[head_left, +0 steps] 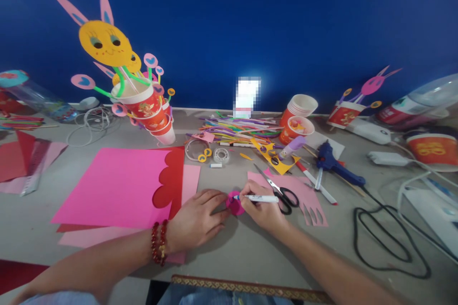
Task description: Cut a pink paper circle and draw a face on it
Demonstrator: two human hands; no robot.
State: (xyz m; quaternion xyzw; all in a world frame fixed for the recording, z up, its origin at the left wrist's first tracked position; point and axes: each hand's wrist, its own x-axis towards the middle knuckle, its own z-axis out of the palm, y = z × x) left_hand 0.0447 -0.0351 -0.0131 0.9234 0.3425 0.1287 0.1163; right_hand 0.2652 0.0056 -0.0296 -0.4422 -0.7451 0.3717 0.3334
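Note:
A small magenta paper disc lies on the grey table, with dark marks on it. My right hand pinches a white marker, its tip on the disc. Flat on the table, my left hand has its fingers spread, the fingertips at the disc's left edge. Left of that hand are stacked sheets, with a bright pink sheet on top of a scalloped red one. Black-handled scissors rest on cut light pink paper just beyond my right hand.
Bunny-faced paper cups stand at the back left. Many coloured sticks lie at the back middle, near stacked cups. A blue glue gun and its black cord are on the right. A tape roll sits ahead.

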